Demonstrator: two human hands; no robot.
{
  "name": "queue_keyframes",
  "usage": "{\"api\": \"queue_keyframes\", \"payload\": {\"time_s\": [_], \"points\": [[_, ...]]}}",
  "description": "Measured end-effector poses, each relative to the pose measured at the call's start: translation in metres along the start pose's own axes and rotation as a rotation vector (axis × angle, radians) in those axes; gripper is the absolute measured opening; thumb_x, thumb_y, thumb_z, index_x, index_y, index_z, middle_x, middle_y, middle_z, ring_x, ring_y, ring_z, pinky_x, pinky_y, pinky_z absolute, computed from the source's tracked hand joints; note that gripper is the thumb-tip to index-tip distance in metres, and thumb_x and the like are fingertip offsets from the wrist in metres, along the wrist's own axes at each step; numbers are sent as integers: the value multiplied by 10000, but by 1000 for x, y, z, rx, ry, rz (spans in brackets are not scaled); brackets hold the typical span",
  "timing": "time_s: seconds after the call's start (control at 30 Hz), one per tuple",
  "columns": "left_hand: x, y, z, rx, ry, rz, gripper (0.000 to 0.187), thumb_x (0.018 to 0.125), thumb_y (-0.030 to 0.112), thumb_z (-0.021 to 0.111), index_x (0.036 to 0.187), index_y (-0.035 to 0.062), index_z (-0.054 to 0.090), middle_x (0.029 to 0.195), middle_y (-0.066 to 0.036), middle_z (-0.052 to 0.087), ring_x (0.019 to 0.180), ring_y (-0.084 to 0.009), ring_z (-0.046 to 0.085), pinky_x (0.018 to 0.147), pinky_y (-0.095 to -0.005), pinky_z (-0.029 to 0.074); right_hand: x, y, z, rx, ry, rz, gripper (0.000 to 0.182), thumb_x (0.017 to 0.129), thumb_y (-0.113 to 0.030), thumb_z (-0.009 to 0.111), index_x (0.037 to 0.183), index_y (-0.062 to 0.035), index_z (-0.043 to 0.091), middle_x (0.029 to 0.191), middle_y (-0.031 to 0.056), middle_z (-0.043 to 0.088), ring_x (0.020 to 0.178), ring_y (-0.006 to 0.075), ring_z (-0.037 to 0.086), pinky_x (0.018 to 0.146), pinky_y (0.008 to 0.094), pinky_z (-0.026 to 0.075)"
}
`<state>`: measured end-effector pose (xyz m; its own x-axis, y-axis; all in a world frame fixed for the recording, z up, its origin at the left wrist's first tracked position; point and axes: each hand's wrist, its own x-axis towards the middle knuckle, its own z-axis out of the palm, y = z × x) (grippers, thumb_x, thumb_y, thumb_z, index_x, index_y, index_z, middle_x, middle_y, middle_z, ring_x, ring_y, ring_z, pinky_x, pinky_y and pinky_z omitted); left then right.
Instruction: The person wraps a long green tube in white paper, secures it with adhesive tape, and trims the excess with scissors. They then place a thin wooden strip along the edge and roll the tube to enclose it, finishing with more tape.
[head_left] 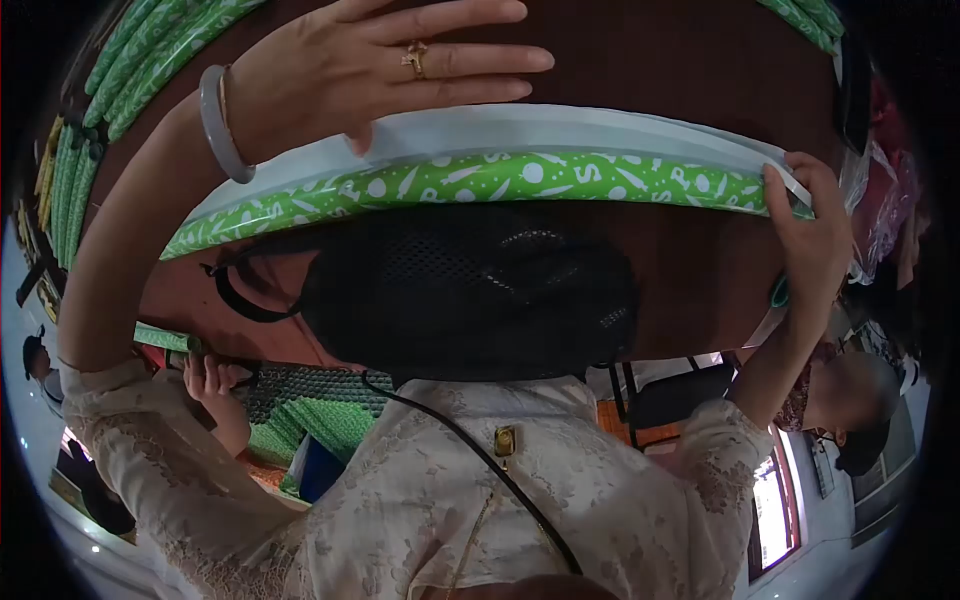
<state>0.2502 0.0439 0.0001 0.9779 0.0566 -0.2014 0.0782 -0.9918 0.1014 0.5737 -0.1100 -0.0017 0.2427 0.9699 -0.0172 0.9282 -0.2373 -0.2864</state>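
A long green roll of wrapping paper point(540, 178) with a white carrot-and-letter pattern lies across the dark table, bowed by the lens. Its pale underside point(480, 128) shows as a flat strip along the far edge. My left hand point(400, 62), with a ring and a bracelet, is open. The fingers stretch out flat to the right, beyond the roll, and the thumb points down over the pale strip. At the roll's right end my right hand point(815, 222) is closed, thumb and fingers on the paper's edge.
A black mesh bag point(470, 290) lies between my body and the roll. More green rolls point(165, 55) are stacked at far left, others point(805, 20) at far right. Another person's hand point(210, 385) shows at lower left. A person point(850, 400) is at right, near clear plastic point(880, 205).
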Motion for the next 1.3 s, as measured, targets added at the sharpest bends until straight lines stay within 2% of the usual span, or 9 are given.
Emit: {"api": "queue_keyframes", "payload": {"time_s": [0.33, 0.57, 0.63, 0.8, 0.87, 0.9, 0.93, 1.0, 1.3], "points": [[-10, -3, 19, 104, -100, 199, 925, 462, 310, 694, 1277, 183, 274, 1301, 55, 241, 1209, -154, 204, 1016, -369, 134, -11, -29, 18, -187, -11, 61, 293, 761, -337, 636, 878, -71, 600, 864, 74, 616, 762, 251, 604, 638, 328, 468], [-4, -4, 31, 196, -140, 286, 1062, 418, 352, 689, 1357, 212, 211, 1406, 78, 181, 1309, -144, 137, 1092, -383, 70, -10, -33, 15, -245, -47, 86, 315, 771, -361, 604, 893, -71, 586, 879, 68, 605, 796, 263, 595, 636, 355, 467], [-3, -4, 33, 212, -136, 305, 1101, 406, 363, 687, 1379, 220, 193, 1436, 84, 163, 1338, -142, 119, 1114, -387, 52, -10, -33, 17, -231, -72, 116, 307, 782, -353, 607, 916, -77, 591, 879, 79, 617, 811, 247, 599, 687, 319, 454], [10, -3, 17, 243, -289, 310, 1250, 295, 405, 687, 1398, 212, 130, 1454, 95, 110, 1346, -126, 84, 1119, -383, 12, -7, -30, 11, -261, -80, 111, 315, 779, -358, 590, 883, -61, 582, 880, 79, 605, 802, 268, 592, 656, 357, 459], [10, -3, 20, 427, -255, 362, 1365, 215, 521, 701, 1399, 212, 96, 1463, 82, 50, 1349, -130, 41, 1119, -372, 8, -8, -28, 13, -241, -52, 83, 311, 779, -359, 575, 850, -56, 575, 867, 69, 591, 777, 278, 587, 619, 377, 465], [15, -2, 22, 345, -101, 341, 1339, 238, 531, 696, 1398, 216, 106, 1462, 86, 61, 1349, -128, 37, 1118, -370, 13, -8, -29, 13, -233, -34, 81, 308, 776, -353, 578, 836, -50, 570, 851, 70, 585, 768, 278, 583, 613, 379, 463], [14, -4, 22, 355, -100, 346, 1339, 238, 531, 696, 1398, 216, 106, 1462, 86, 61, 1349, -128, 37, 1118, -370, 13, -9, -30, 13, -226, -17, 81, 305, 772, -346, 581, 821, -45, 565, 835, 71, 580, 760, 278, 580, 607, 381, 461], [13, -2, 14, 350, -302, 348, 1360, 238, 481, 699, 1405, 178, 71, 1460, 76, 87, 1342, -125, 98, 1118, -393, 32, -8, -35, 12, -257, -12, 92, 296, 767, -335, 584, 812, -43, 563, 820, 73, 575, 755, 277, 579, 608, 381, 465], [14, 4, 5, 348, -418, 366, 1330, 290, 478, 747, 1405, 192, 80, 1460, 69, 83, 1340, -134, 108, 1117, -375, 57, -12, -40, 24, -444, -36, -17, 236, 738, -283, 615, 801, -57, 584, 798, 54, 579, 799, 213, 588, 615, 340, 505]]}}
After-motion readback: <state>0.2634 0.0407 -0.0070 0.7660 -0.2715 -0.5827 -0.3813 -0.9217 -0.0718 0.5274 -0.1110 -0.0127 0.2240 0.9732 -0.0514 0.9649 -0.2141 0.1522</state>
